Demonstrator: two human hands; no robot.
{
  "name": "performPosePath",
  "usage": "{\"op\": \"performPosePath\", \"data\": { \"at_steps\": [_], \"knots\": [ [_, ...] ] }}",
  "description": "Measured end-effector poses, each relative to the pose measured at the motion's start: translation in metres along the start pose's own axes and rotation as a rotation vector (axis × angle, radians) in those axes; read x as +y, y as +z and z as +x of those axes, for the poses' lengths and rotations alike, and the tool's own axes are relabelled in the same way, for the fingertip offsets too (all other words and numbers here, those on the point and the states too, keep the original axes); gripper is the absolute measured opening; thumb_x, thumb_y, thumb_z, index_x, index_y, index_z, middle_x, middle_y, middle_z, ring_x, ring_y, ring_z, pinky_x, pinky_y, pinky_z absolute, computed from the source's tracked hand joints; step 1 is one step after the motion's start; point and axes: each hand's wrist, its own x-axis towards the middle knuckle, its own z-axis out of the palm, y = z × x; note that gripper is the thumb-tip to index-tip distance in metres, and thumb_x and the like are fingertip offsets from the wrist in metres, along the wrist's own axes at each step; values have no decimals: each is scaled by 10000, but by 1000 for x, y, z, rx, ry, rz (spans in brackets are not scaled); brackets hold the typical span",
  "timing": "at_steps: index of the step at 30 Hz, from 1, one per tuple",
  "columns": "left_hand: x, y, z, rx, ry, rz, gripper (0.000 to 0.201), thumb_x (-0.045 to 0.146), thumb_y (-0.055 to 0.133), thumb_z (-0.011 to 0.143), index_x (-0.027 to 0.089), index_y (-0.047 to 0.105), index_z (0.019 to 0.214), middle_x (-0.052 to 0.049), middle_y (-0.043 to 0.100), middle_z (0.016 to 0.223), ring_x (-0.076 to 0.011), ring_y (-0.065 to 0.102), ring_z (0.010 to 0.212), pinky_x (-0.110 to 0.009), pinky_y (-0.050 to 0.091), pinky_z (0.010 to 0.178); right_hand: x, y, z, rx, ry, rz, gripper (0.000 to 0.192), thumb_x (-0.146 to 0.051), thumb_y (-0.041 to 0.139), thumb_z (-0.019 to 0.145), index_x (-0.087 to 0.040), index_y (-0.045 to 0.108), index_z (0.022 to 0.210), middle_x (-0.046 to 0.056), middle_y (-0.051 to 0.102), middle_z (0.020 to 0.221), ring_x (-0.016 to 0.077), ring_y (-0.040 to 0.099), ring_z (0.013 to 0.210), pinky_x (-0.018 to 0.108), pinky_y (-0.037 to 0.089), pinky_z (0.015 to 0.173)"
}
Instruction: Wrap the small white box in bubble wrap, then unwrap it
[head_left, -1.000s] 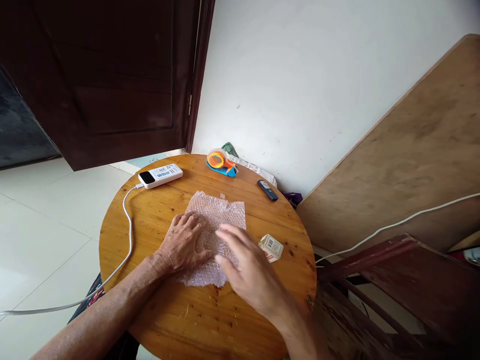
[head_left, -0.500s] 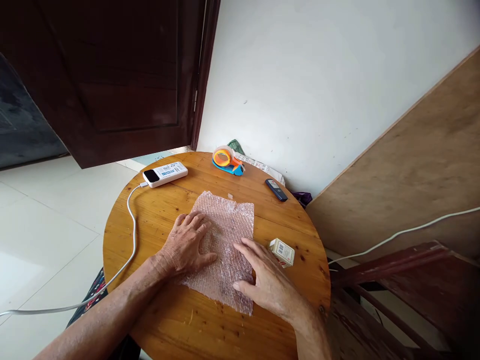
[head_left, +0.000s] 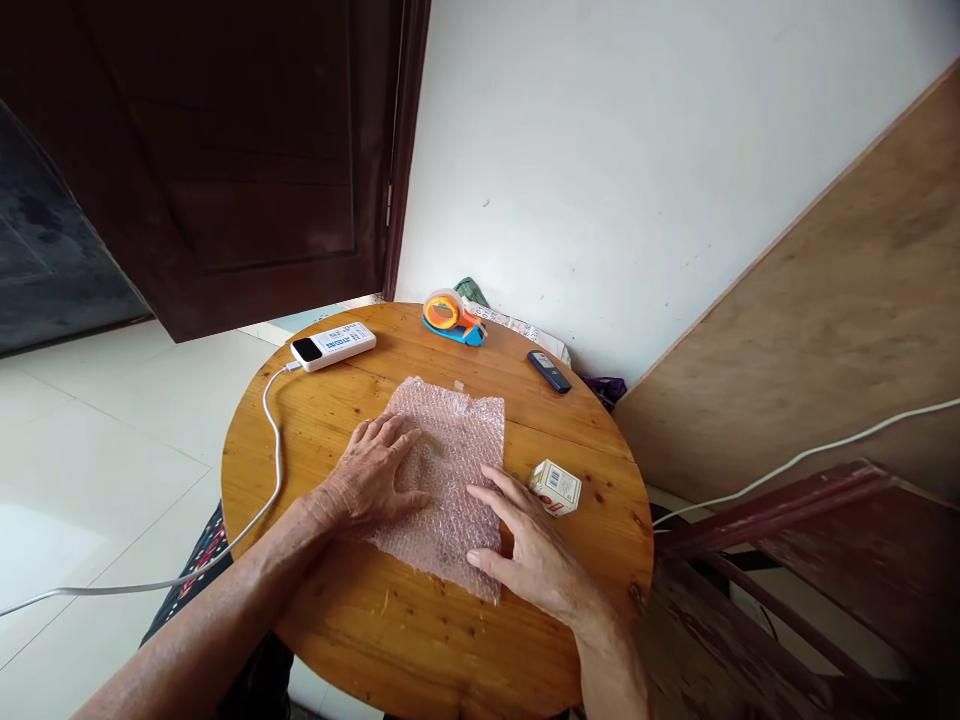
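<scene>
A sheet of pinkish bubble wrap (head_left: 450,470) lies flat on the round wooden table (head_left: 420,640). My left hand (head_left: 379,470) rests on its left side, palm down with the fingers spread. Over the right edge of the sheet is my right hand (head_left: 525,545), its fingers apart and curved, with nothing held; whether every fingertip touches the wrap I cannot tell. Just beyond that hand stands a small cream-coloured box (head_left: 555,487) with a barcode and red print.
At the table's far edge sits an orange and blue tape dispenser (head_left: 455,318). A white device (head_left: 334,346) with a cable (head_left: 277,450) lies at the back left, a dark handheld object (head_left: 549,371) at the back right. Behind are a wall (head_left: 585,160) and a dark door (head_left: 262,160).
The view has shifted slightly. Both hands keep nearly the same place on the bubble wrap, and the right fingers look a little more spread.
</scene>
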Motion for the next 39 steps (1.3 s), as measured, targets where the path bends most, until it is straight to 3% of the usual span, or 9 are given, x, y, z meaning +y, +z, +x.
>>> {"op": "performPosePath", "data": {
  "at_steps": [4, 9, 14, 22, 26, 29, 33, 35, 39],
  "knots": [
    [13, -20, -10, -22, -36, 105, 678, 463, 718, 776, 154, 534, 1351, -214, 437, 1489, -427, 346, 1403, -633, 274, 1126, 5, 3, 1, 26, -36, 13, 627, -233, 717, 717, -243, 584, 1329, 110, 384, 1556, 340, 343, 1435, 562, 299, 1162],
    [51, -38, -23, -83, 131, 107, 498, 351, 641, 859, 187, 555, 1320, -164, 453, 1501, -383, 332, 1432, -617, 274, 1149, 12, 9, 1, 81, -69, 40, 672, -273, 741, 743, -260, 529, 1380, 105, 383, 1557, 327, 339, 1438, 551, 307, 1161],
    [81, -23, -26, -139, 221, 2, 595, 531, 519, 936, 216, 449, 1436, -138, 414, 1537, -370, 285, 1462, -640, 230, 1169, 14, 11, 1, 95, -86, 53, 763, -307, 768, 736, -256, 466, 1435, 114, 401, 1544, 333, 347, 1431, 554, 291, 1172],
    [76, 4, -42, -172, 188, -100, 733, 742, 351, 897, 261, 462, 1439, -138, 348, 1581, -417, 228, 1474, -759, 124, 1132, 9, 11, 1, 109, -54, 101, 753, -158, 700, 692, -230, 491, 1412, 106, 418, 1534, 308, 349, 1435, 539, 279, 1188],
    [73, 11, -43, -166, 178, -104, 766, 766, 341, 881, 285, 426, 1470, -136, 328, 1592, -411, 202, 1484, -755, 98, 1137, 4, 6, -5, 189, -99, 185, 550, -200, 657, 792, -242, 562, 1333, 90, 540, 1433, 270, 473, 1351, 493, 371, 1147],
    [74, 11, -42, -182, 173, -104, 787, 771, 334, 878, 267, 426, 1476, -151, 310, 1597, -419, 187, 1486, -753, 79, 1138, 1, -6, -15, 379, -137, 218, 293, -261, 584, 893, -257, 647, 1179, 68, 646, 1283, 234, 584, 1221, 434, 450, 1082],
    [75, 10, -42, -172, 174, -107, 783, 761, 370, 876, 243, 460, 1456, -164, 330, 1585, -426, 195, 1481, -755, 63, 1137, 16, -22, -20, 697, 53, 78, 388, -320, 621, 856, -248, 607, 1237, 94, 625, 1299, 271, 577, 1210, 462, 444, 1067],
    [75, 10, -43, -158, 171, -110, 775, 754, 387, 876, 241, 468, 1451, -171, 337, 1580, -427, 206, 1478, -754, 63, 1138, 31, -25, -17, 677, 203, 25, 532, -345, 667, 781, -227, 564, 1289, 115, 625, 1293, 306, 582, 1193, 492, 461, 1031],
    [74, 13, -43, -137, 180, -125, 788, 761, 403, 864, 238, 468, 1451, -178, 351, 1572, -430, 204, 1477, -757, 50, 1135, 46, -23, -11, 568, 352, 111, 432, -399, 660, 733, -220, 613, 1124, 79, 715, 1017, 303, 663, 957, 480, 530, 873]
  ]
}}
